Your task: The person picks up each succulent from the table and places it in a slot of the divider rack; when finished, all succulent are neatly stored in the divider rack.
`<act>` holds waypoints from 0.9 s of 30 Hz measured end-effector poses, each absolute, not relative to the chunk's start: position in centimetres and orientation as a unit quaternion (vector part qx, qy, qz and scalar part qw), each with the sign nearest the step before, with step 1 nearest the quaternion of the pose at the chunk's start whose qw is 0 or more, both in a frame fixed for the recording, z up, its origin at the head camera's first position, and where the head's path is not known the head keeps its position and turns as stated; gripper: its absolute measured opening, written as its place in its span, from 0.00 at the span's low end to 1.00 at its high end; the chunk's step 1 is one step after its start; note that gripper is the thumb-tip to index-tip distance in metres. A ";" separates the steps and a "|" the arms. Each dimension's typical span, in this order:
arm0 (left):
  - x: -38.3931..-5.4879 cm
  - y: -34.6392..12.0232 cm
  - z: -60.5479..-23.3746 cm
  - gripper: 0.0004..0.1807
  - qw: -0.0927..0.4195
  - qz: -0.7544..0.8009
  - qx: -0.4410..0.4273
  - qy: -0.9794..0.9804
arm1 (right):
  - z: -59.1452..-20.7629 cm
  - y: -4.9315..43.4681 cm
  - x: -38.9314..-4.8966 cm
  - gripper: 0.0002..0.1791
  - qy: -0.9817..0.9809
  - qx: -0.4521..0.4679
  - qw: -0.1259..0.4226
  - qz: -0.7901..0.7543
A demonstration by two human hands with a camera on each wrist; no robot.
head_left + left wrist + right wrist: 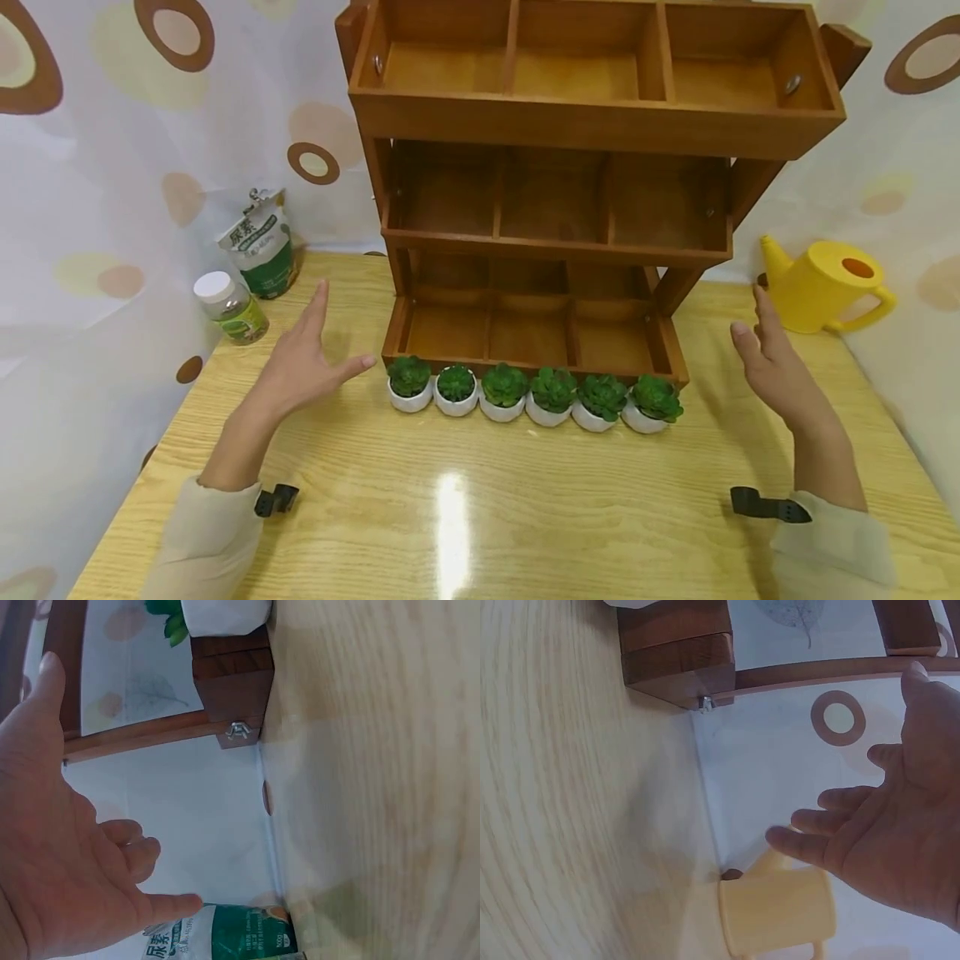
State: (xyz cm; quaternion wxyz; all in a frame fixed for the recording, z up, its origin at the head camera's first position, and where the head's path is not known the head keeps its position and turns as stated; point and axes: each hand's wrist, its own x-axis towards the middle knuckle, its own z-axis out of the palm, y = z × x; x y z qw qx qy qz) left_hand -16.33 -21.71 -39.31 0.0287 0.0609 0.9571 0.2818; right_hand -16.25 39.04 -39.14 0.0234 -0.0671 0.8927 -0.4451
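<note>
Our left hand (298,367) and right hand (783,375) are empty, fingers loose, above the table (540,517). Between them we see six potted succulents (503,387) in a row, standing in the way along the front of the three-tier wooden rack (592,129). Just beyond our right hand is a yellow watering can (817,287); we cannot tell whether fingertips touch it. Outward of our left hand stand a lidded jar (232,308) and a clipped pouch (264,250).

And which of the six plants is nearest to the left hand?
The leftmost plant; the other five plants stand to its right, farther from the left hand.
</note>
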 end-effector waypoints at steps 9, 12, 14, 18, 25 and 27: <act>-14.7 -21.7 -39.3 0.65 0.103 0.340 0.076 0.932 | -40.1 38.6 -16.8 0.38 0.868 -0.029 0.085 -0.489; -14.3 -21.8 -39.6 0.61 0.118 0.351 0.083 0.925 | -40.5 38.4 -17.0 0.39 0.865 -0.021 0.099 -0.491; -14.1 -21.8 -40.0 0.58 0.122 0.365 0.091 0.918 | -40.7 38.2 -17.2 0.39 0.866 -0.022 0.106 -0.488; -14.0 -21.7 -40.9 0.52 0.122 0.397 0.102 0.904 | -41.1 37.4 -17.3 0.40 0.865 -0.025 0.115 -0.488; -13.9 -20.9 -42.0 0.42 0.142 0.453 0.110 0.873 | -41.8 36.7 -17.5 0.41 0.874 -0.042 0.118 -0.469; -13.7 -20.6 -42.2 0.41 0.153 0.470 0.105 0.863 | -41.9 36.4 -17.5 0.41 0.876 -0.046 0.120 -0.464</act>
